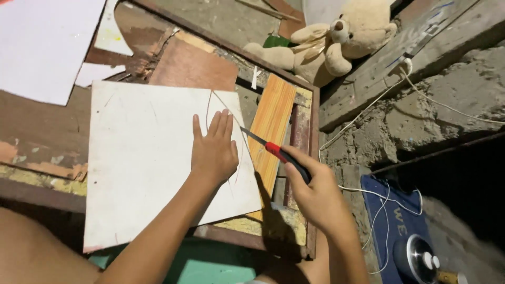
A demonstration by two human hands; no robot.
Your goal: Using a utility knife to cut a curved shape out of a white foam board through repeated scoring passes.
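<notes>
The right hand (314, 192) is closed around the dark handle of a utility knife (278, 154), which has a red collar ahead of the grip and a thin metal blade pointing up and to the left. The blade tip meets the right edge of a white board (142, 152), close to a curved line drawn on that board. Just beside the blade tip, the left hand (213, 150) lies flat and open on the board, fingers together and pointing away from the person, palm pressing down; it grips nothing.

The white board lies flat on a worn wooden table (37, 131) with flaking paint, and takes up most of the middle of the view. Its right edge overlaps an orange wood-grain plank (271, 121) that runs at a slant from the near right corner toward the far side. Beyond the board sits a brown panel (192, 66), and farther left another large white sheet (42, 42) with smaller white offcuts near it.

Past the table's far right corner a beige teddy bear (329, 44) slumps against a rough concrete wall (447, 100). White cables (368, 108) trail down that wall toward a blue case (389, 221) on the floor, beside a round metal device (421, 257).
</notes>
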